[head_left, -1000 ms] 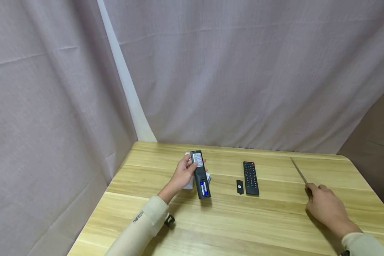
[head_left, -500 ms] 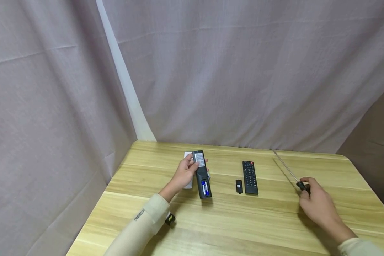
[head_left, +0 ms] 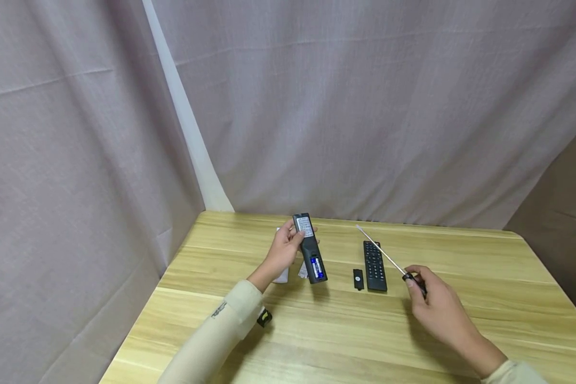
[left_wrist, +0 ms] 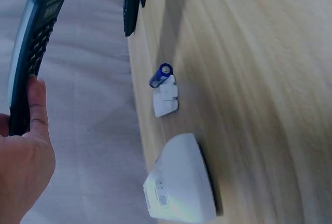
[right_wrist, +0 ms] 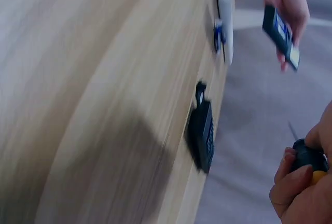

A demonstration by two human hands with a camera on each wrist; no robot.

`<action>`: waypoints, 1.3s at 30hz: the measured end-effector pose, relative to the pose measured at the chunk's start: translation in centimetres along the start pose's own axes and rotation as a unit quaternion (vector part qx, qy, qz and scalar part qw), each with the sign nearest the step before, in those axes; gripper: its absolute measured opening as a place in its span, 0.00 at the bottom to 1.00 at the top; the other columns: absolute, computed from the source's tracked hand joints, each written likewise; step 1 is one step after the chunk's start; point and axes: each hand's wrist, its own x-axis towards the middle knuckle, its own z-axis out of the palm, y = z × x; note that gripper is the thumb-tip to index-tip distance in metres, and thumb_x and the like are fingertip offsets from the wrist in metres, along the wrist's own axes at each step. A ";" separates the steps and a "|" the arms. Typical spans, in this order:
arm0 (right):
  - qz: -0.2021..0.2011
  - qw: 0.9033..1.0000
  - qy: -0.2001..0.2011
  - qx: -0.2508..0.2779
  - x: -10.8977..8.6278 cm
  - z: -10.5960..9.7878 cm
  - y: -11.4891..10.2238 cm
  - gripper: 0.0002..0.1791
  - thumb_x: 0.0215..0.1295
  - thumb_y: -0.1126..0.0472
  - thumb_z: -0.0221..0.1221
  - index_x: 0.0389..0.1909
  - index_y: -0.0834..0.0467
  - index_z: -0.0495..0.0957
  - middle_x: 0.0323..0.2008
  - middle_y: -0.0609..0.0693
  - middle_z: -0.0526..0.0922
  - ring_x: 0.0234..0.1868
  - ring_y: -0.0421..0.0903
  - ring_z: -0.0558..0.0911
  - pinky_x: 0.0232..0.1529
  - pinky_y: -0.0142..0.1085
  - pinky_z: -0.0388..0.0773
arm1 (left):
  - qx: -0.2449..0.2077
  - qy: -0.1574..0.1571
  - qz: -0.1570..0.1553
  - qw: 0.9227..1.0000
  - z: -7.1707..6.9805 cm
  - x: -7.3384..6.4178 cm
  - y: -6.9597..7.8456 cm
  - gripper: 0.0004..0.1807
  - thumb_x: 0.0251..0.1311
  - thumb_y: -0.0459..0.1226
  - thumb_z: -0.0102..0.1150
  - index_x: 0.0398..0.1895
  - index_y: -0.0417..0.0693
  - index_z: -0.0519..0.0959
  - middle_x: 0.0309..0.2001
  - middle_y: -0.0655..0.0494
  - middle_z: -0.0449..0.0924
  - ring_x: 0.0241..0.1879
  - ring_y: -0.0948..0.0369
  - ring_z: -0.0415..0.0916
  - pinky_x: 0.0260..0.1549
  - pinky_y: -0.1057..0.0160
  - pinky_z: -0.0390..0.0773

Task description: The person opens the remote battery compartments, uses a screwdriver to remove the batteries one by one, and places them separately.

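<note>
My left hand (head_left: 284, 248) grips a black remote control (head_left: 309, 248) by its upper half, its back turned up above the table. Two blue-and-silver batteries (head_left: 316, 268) lie in its uncovered compartment. In my right hand (head_left: 437, 304) is a screwdriver (head_left: 384, 252) with a dark handle; its long thin shaft points up and left, over a second black remote (head_left: 375, 274) on the table. The left wrist view shows the held remote's button side (left_wrist: 39, 47). Some of the screwdriver handle is hidden by the right fingers, where a yellow part (right_wrist: 317, 176) shows.
Left of the second remote lies a small black battery cover (head_left: 358, 279). A white device (left_wrist: 181, 182), a white cover piece (left_wrist: 166, 99) and a loose blue battery (left_wrist: 161, 75) lie beneath and beside the left hand. A grey curtain (head_left: 345, 117) hangs behind the wooden table (head_left: 336, 341).
The screwdriver has risen off the table and swung left with my right hand, toward the remotes. My left hand has shifted slightly right and farther away with its remote.
</note>
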 end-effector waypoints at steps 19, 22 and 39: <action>0.018 0.999 -0.033 0.016 -1.9 0.8 -3.0 0.10 0.79 0.56 0.62 0.47 0.59 0.86 0.19 0.41 0.71 0.18 0.32 0.63 0.16 0.29 0.64 | -0.001 0.131 0.020 0.991 1.5 2.4 0.6 0.17 0.82 0.32 0.47 0.68 0.38 0.67 0.54 0.27 0.87 0.30 0.68 0.83 0.39 0.57 0.87; 0.013 0.999 -0.030 0.013 -2.2 0.9 -3.1 0.09 0.79 0.55 0.62 0.45 0.57 0.86 0.19 0.40 0.70 0.18 0.31 0.63 0.17 0.29 0.63 | -0.016 0.147 0.023 0.989 1.7 2.8 0.8 0.17 0.82 0.32 0.46 0.68 0.39 0.66 0.55 0.29 0.87 0.30 0.68 0.83 0.38 0.58 0.85; -0.036 0.998 -0.014 -0.047 -2.2 0.4 -3.8 0.05 0.74 0.61 0.66 0.36 0.54 0.85 0.18 0.38 0.69 0.20 0.31 0.65 0.19 0.29 0.65 | 0.009 0.160 0.035 0.986 2.4 3.2 0.9 0.15 0.81 0.31 0.48 0.66 0.39 0.67 0.51 0.28 0.87 0.30 0.67 0.82 0.37 0.60 0.88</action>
